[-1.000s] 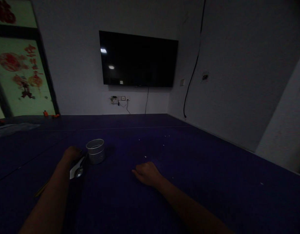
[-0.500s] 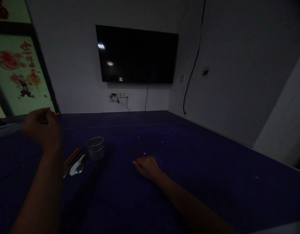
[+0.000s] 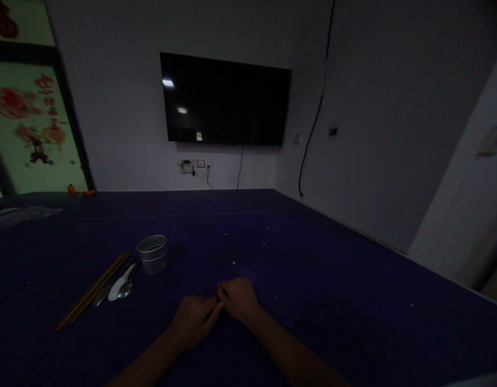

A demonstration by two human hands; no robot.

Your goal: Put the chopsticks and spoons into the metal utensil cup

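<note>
My left hand (image 3: 195, 319) rests on the dark blue tabletop (image 3: 184, 365), its fingers curled under and its thumb pointing toward the other hand. My right hand (image 3: 239, 299) lies there too, fingers folded in, touching or almost touching the left fingertips. Nothing shows in either hand. Left of them stands an upright metal cup (image 3: 155, 261), open at the top. Beside the cup lie a white spoon (image 3: 118, 286), a metal spoon (image 3: 126, 289), another utensil (image 3: 103, 295) partly lost in the dark, and a bundle of wooden chopsticks (image 3: 91, 293).
Small white bits (image 3: 234, 263) are scattered on the tabletop beyond my hands. Crumpled clear plastic (image 3: 26, 216) and small orange items (image 3: 71, 188) lie at the far left. A television (image 3: 228, 99) hangs on the wall, and a black cable (image 3: 314, 126) runs down right of it.
My left hand came down from its raised place at the left, above the chopsticks, to the table beside my right hand. The view tilted slightly, and the chopsticks now show in full.
</note>
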